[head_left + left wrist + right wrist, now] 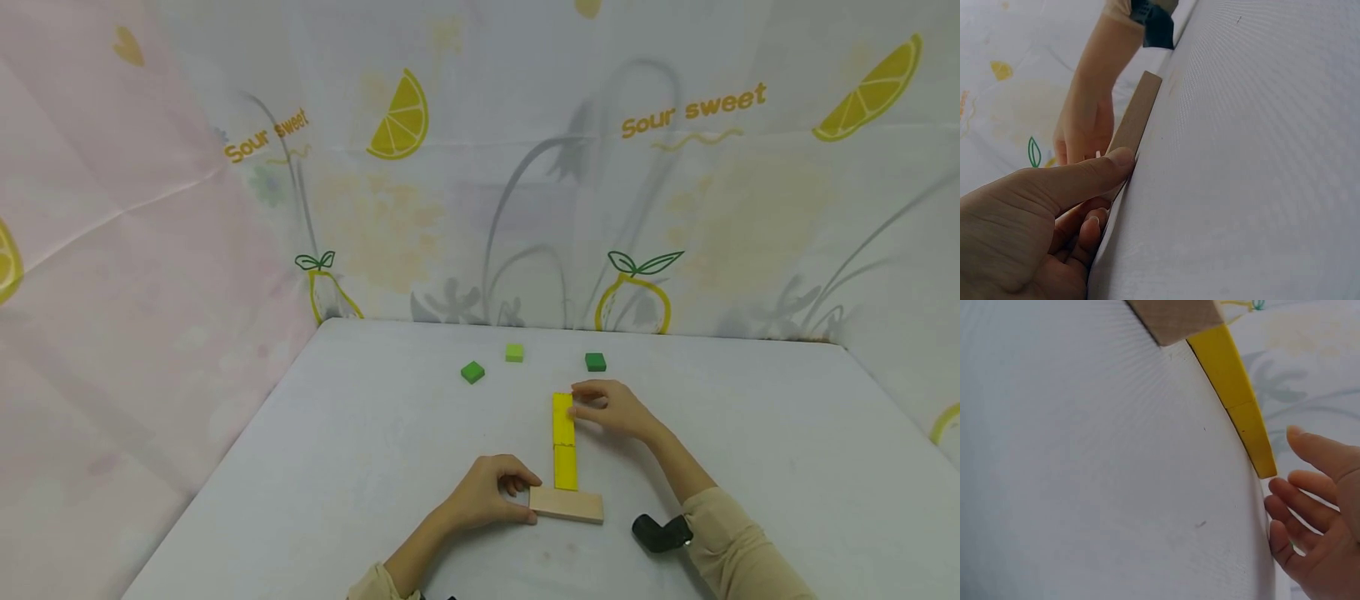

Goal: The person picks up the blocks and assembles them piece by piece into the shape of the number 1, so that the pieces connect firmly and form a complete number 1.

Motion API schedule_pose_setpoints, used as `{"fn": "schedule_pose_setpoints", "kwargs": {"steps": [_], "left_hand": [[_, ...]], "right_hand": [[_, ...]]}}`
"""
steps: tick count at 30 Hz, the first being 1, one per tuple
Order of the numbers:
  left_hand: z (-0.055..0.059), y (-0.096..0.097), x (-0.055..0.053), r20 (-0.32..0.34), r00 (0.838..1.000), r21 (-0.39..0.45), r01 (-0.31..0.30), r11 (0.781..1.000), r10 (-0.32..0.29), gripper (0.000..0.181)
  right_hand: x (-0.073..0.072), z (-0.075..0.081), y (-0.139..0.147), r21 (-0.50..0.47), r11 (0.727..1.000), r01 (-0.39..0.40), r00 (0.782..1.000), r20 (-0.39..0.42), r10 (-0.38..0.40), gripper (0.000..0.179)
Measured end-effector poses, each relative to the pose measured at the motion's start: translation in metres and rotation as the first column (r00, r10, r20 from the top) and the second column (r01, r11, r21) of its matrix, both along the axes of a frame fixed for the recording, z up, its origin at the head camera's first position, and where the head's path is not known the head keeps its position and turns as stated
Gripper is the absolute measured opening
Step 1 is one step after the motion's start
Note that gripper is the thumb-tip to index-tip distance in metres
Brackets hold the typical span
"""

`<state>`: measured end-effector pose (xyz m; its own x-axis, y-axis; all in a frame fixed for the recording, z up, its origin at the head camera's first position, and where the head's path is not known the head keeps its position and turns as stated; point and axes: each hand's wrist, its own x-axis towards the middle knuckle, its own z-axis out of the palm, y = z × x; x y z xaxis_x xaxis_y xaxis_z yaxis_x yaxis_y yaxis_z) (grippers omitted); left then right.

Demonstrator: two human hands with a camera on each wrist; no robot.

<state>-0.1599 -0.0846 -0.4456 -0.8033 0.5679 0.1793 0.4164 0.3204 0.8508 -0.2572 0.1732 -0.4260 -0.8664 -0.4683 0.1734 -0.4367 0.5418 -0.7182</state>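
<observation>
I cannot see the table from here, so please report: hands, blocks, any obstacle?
Left hand pinching wooden block. Right hand at far yellow block, not gripping. Two yellow blocks lined end to end. Three green blocks beyond, seemingly out of the way.

Wooden block (pixel 566 505): gripped by left hand (pixel 486 493)
Yellow blocks (pixel 563 437): aligned beyond the wooden block, flanked by right hand (pixel 618 410)
Green blocks (pixel 513 353): scattered farther beyond it

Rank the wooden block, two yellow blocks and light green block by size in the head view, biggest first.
1. Wooden block
2. Far yellow block and near yellow block: too alike to rank
3. Light green block
</observation>
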Motion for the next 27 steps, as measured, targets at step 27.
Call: {"fn": "schedule_pose_setpoints", "kwargs": {"steps": [27], "left_hand": [[-0.002, 0.0, 0.0, -0.017, 1.0, -0.003, -0.002, 1.0, 0.002, 0.035]], "right_hand": [[-0.019, -0.003, 0.022, -0.084, 0.962, 0.258, 0.959, -0.096, -0.266, 0.021]]}}
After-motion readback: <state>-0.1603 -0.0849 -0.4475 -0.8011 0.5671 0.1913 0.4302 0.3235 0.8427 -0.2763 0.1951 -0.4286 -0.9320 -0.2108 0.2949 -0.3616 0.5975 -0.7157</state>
